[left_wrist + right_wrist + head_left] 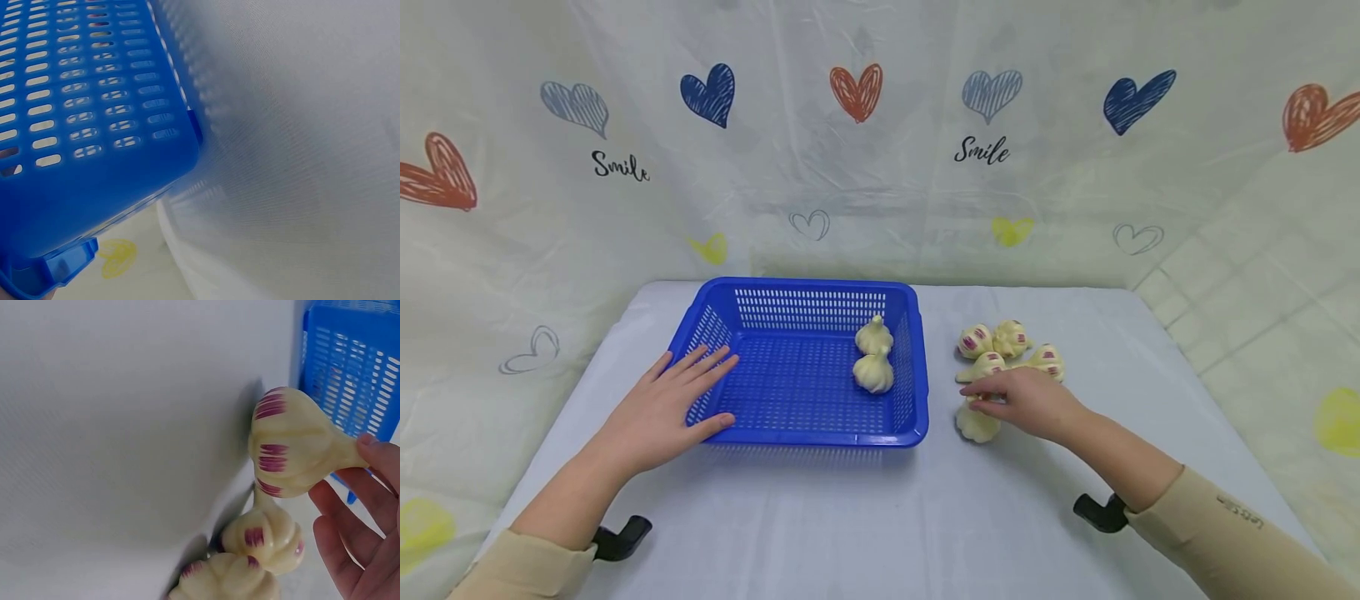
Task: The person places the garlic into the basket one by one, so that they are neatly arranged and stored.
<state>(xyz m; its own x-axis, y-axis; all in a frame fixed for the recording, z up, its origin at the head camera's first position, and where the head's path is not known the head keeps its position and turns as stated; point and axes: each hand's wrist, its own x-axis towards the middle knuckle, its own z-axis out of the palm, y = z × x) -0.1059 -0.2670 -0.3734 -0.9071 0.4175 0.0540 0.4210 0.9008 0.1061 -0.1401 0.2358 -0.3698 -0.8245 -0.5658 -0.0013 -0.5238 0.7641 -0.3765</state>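
My left hand [658,412] lies with spread fingers over the left rim of a blue plastic basket [820,438]. Two garlic bulbs, one behind the other, sit at the basket's right end; the nearer bulb [873,374] is pale. Right of the basket, my right hand [1028,403] pinches a garlic bulb [294,444] by its stem between thumb and fingers. Purple streaks mark that bulb in the right wrist view. Just behind the hand lie several more garlic bulbs [1011,337] in a loose group. The left wrist view shows the basket's slotted outer wall [75,112], with the fingers mostly hidden.
A white cloth covers the table [820,533] under the basket and bulbs. Behind it hangs a pale curtain [910,183] printed with hearts and "Smile". Black curved mounts [1101,512] stick out near both wrists.
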